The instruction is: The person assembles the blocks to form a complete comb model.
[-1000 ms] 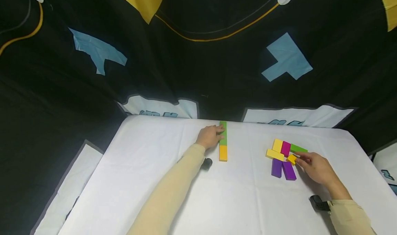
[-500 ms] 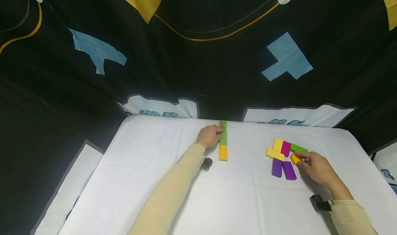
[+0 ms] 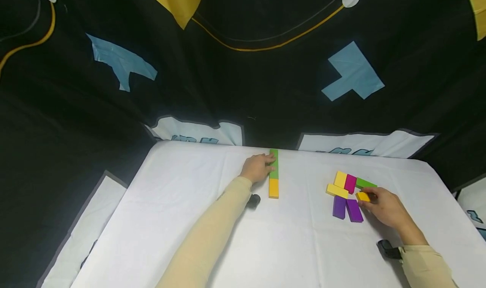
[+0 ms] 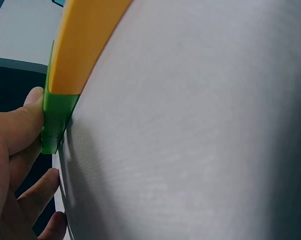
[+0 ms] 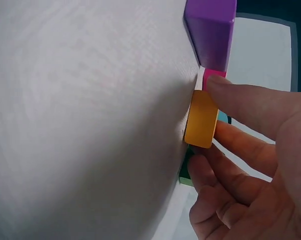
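My left hand rests against the left side of a long green block, which lies end to end with an orange block. In the left wrist view the thumb presses the green block while the other fingers hang free beside it. My right hand pinches a small orange block at the right edge of a cluster of blocks. In the right wrist view thumb and fingers hold this orange block on the cloth.
The cluster holds two yellow blocks, a magenta one, a green one and two purple ones. All lie on a white tablecloth. A dark patterned curtain hangs behind the table's far edge.
My right hand has drawn the small orange block slightly to the right, away from the purple blocks. The left hand and its green block have stayed put.
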`<state>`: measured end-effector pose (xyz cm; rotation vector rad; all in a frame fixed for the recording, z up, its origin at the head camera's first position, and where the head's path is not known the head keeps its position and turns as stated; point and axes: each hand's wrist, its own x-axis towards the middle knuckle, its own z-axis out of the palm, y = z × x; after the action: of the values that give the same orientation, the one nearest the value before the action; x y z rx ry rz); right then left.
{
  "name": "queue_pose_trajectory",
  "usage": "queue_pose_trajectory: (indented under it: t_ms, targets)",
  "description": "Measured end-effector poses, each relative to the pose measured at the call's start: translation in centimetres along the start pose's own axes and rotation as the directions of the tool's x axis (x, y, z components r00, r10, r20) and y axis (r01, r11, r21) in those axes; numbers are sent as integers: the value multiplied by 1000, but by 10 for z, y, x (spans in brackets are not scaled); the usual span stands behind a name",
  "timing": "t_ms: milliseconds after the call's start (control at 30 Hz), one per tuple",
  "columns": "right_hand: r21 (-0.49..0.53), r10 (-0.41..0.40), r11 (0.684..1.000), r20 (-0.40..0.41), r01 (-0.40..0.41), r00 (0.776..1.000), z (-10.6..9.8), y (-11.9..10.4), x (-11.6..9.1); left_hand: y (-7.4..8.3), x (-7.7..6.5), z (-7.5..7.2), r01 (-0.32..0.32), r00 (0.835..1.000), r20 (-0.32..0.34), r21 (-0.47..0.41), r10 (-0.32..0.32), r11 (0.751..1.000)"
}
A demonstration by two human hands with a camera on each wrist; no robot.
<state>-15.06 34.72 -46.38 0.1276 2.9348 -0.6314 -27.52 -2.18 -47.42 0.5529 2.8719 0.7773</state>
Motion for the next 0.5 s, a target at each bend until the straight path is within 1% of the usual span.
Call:
queue_pose_trajectory:
  t_ms: [167,300,500]
  targets:
    - [-6,12,1000,-22,-12,1000,-2,1,-1,-1,1,1,-3,1000,-1,0,3,1000]
    - [2,5,1000,-63,-5,998,-4,-1,-4,0,1,0,1,1000,2,-3,-1,1000]
    - [8,-28,1000,-116,29,993,-6,-13,-9,1,0,-1,9,1000,4,-7,-9,1000]
